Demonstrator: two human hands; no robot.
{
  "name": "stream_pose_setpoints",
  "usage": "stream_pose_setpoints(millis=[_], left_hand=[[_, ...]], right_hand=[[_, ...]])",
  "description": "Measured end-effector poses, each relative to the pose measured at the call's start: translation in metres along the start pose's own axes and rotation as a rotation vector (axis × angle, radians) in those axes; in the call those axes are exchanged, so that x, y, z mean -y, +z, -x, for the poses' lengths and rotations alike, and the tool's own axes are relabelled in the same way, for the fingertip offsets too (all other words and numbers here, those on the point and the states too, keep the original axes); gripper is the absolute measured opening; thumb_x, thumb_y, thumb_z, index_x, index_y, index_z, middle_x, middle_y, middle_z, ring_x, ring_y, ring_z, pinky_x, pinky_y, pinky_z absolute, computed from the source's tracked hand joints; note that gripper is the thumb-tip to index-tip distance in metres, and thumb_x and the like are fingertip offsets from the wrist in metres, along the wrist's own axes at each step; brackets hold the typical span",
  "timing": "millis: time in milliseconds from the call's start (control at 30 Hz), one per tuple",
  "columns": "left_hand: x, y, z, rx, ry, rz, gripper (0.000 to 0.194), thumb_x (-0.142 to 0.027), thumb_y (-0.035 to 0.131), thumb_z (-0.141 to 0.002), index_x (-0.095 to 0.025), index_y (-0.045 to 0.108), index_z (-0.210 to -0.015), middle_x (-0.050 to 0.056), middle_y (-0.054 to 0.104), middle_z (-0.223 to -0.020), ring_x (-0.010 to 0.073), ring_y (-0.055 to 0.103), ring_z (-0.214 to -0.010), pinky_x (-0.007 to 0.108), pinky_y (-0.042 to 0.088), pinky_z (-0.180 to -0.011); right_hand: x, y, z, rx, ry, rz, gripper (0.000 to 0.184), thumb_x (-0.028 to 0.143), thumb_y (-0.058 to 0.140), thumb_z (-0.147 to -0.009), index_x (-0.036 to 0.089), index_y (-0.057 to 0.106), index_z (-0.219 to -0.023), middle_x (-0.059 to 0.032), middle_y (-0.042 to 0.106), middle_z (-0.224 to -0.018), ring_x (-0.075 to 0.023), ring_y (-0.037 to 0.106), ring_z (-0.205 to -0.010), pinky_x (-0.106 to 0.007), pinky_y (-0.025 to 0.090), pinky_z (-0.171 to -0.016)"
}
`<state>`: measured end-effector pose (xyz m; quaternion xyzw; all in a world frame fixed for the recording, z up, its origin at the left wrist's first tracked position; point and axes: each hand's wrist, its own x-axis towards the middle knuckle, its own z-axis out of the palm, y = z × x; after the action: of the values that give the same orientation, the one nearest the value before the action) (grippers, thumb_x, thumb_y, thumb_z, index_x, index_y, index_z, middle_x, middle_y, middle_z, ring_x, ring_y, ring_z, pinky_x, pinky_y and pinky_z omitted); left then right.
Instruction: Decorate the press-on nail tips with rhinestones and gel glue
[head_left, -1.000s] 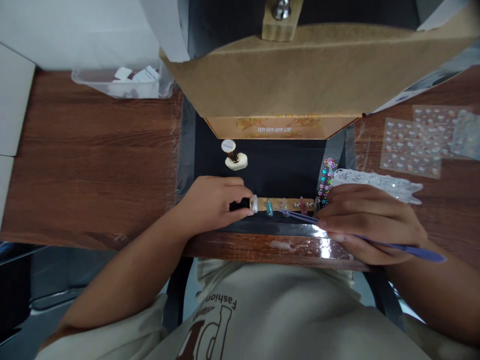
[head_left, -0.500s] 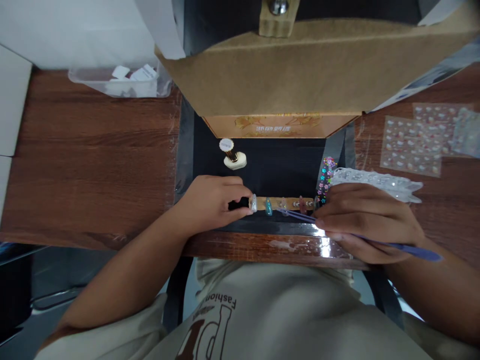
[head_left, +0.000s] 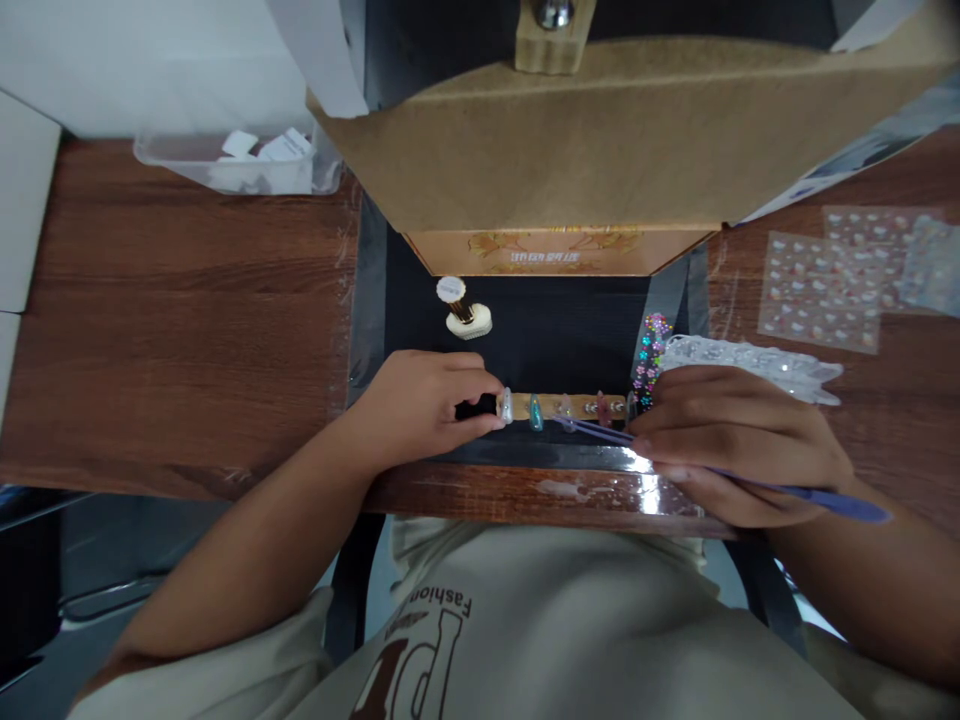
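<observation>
My left hand pinches the left end of a narrow wooden strip between thumb and fingertips, right by a pale clear false nail. Along the strip sit several decorated false nails, among them a glittery teal one and a pinkish one. In my right hand are slim purple tweezers, closed in the fingers. Their tips lie over the strip's front edge, between the teal nail and a pale pink nail. Whether they grip anything small I cannot make out.
Behind the strip, a cream stamp-like stand rests on the black mat. Beyond is a large cardboard box. To the right lie colourful flower beads, clear nail tips and sticker sheets. A clear bin stands back left.
Almost nothing differs. The tweezers and my right hand have shifted very slightly; both hands keep their holds, and the strip stays where it was.
</observation>
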<state>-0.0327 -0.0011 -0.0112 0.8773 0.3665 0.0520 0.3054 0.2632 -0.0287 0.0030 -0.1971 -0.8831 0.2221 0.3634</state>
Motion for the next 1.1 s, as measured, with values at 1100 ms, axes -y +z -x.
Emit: stream_pose_setpoints(millis=[1100], left_hand=[[-0.0001,0.0018,-0.001,0.015,-0.026,0.021,0.021,-0.041,0.064,-0.09,-0.024,0.074,-0.098,-0.004,0.067,-0.078,0.0064,0.055,-0.061,0.022,0.033,-0.058]], right_hand=[[0.0028,0.0012,0.0022,0.042,-0.01,-0.003,0.016,0.015,0.048,-0.097,0.015,0.063,-0.093,0.0016,0.071,-0.085,-0.0075,0.061,-0.074,-0.027,0.049,-0.073]])
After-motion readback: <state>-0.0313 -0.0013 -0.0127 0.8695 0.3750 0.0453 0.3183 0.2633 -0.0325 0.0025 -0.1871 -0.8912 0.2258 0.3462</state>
